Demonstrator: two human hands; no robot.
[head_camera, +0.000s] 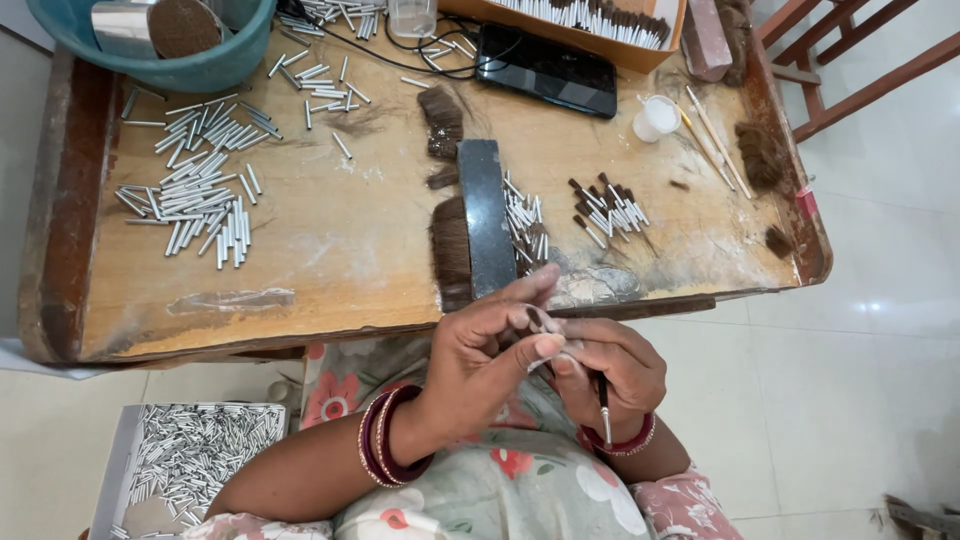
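The person is working just off the near edge of the wooden table, with both hands raised together above the lap. The left hand is pinching a small tuft of dark hair between thumb and forefinger, its grip closed on the tuft, while the right hand is meeting it fingertip to fingertip and holding a thin metal tube that is pointing down out of the closed fingers. Whether the hair is already entering the tube's top is hidden behind the fingers. Judging from this, the step in hand is the fitting of a hair bundle into a ferrule, brush-head by brush-head. On the table a dark flat bar is lying over a spread of brown hair, with a small heap of finished tips to its right and a large scatter of empty silver tubes to the left; a box of more tubes is sitting low beside the person's left arm. The next move seems to be calling for steady, fine pressure: the tuft needs to be kept tightly gathered and lined up with the narrow opening, since loose strands would likely splay past the rim.
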